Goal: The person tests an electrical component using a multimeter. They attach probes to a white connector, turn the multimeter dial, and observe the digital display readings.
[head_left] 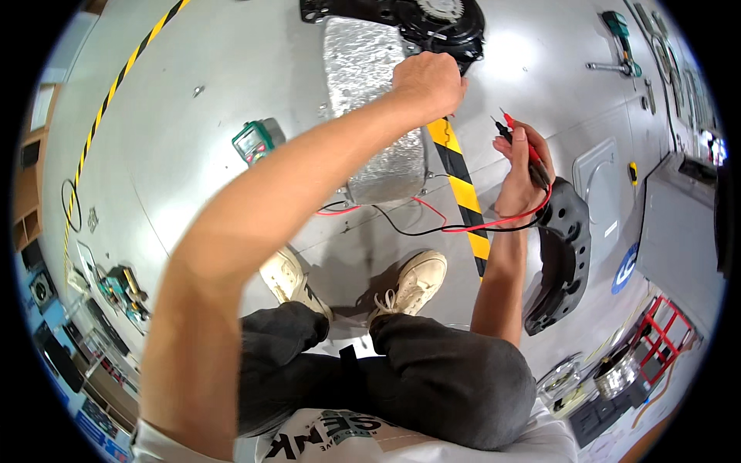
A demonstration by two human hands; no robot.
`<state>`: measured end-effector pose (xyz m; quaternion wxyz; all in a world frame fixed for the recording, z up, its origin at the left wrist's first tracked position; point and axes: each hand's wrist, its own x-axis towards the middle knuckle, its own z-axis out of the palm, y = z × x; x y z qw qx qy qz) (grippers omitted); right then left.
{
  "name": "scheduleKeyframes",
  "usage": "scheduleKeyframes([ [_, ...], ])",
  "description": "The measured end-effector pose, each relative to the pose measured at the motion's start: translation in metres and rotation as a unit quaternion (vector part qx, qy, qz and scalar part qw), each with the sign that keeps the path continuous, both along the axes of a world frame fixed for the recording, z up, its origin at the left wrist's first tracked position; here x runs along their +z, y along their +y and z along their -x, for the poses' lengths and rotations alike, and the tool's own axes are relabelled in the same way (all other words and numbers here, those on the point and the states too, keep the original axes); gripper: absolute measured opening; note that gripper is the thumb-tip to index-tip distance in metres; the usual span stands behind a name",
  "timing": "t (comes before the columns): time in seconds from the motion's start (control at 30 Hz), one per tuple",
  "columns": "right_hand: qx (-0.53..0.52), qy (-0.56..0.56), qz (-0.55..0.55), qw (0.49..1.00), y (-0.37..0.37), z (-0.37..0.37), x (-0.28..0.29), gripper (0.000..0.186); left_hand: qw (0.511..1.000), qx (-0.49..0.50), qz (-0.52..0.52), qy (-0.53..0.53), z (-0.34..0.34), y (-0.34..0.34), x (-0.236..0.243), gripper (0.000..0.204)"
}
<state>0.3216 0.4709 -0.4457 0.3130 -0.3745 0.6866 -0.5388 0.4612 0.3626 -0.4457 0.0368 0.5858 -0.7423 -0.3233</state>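
Observation:
My left hand (429, 83) reaches across to the edge of a round black machine housing (455, 35). Its fingers are curled closed, and what they grip is hidden. Below that arm lies a long panel wrapped in silver foil (363, 65), joined to the housing. In my right hand (525, 166) are two meter probes, a red probe (534, 157) and a black probe (503, 132), tips pointing up and left, apart from the housing. Red and black leads run from them past the panel's near end. A green multimeter (252, 143) lies on the floor left of the panel.
A curved black plastic cover (567, 262) rests by my right forearm, beside a pale flat panel (598, 185). Yellow-and-black tape (465, 193) crosses the floor. Far right lies a green power tool (619, 35). More tools (123, 289) sit at left. My shoes (413, 282) are close below the foil panel.

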Motion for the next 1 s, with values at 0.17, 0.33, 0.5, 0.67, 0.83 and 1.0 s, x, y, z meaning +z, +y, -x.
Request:
scheduleKeyframes([
  [0.17,-0.010,-0.025,-0.008,1.000,0.006,0.009,-0.004,0.022,0.993,0.113,0.033,0.000,0.026,-0.002,-0.035,0.033],
  [0.33,-0.003,-0.075,0.002,0.997,0.001,0.005,-0.005,0.024,0.931,0.285,-0.094,0.206,0.021,-0.008,-0.048,0.036],
  [0.5,0.052,-0.126,0.036,0.990,-0.019,-0.010,0.003,0.027,0.731,0.298,-0.301,0.535,-0.017,-0.006,-0.034,0.030],
  [0.67,0.103,-0.079,0.051,0.990,-0.034,-0.042,0.019,0.020,0.628,0.317,-0.346,0.620,-0.038,-0.007,-0.050,0.031],
  [0.83,0.147,0.030,0.076,0.986,-0.045,-0.049,0.018,0.023,0.608,0.306,-0.339,0.650,-0.038,-0.006,-0.058,0.029],
  [1.0,0.145,0.044,0.079,0.985,-0.051,-0.053,0.013,0.025,0.612,0.316,-0.336,0.643,-0.035,-0.005,-0.052,0.027],
])
